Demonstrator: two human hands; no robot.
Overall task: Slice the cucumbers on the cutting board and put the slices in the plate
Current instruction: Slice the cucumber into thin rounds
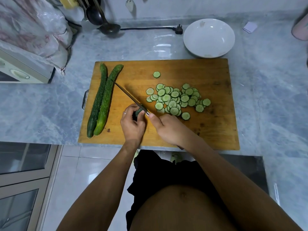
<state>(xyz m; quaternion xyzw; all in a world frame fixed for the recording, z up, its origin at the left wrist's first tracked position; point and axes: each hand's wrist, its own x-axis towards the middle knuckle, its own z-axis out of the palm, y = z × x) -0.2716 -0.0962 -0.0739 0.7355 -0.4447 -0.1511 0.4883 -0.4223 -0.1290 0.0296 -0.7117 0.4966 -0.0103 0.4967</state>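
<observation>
A wooden cutting board (pixel 208 129) lies on the counter. My left hand (pixel 132 123) grips a short cucumber stub (pixel 138 112) near the board's front middle. In my right hand (pixel 168 128) is a knife (pixel 129 95), its blade resting on the stub and its tip pointing up-left toward two whole cucumbers (pixel 101 100) on the board's left side. A pile of cucumber slices (pixel 176 100) spreads right of the blade, with one stray slice (pixel 156 74) further back. The white plate (pixel 209 37) stands behind the board's right end and holds no slices.
A marble-patterned counter (pixel 41 105) holds a beige appliance (pixel 23 70) at the left, plastic bags (pixel 30 25), a black ladle (pixel 106 25) and a power plug (pixel 179 30) with cable at the back. The counter's front edge runs just under the board.
</observation>
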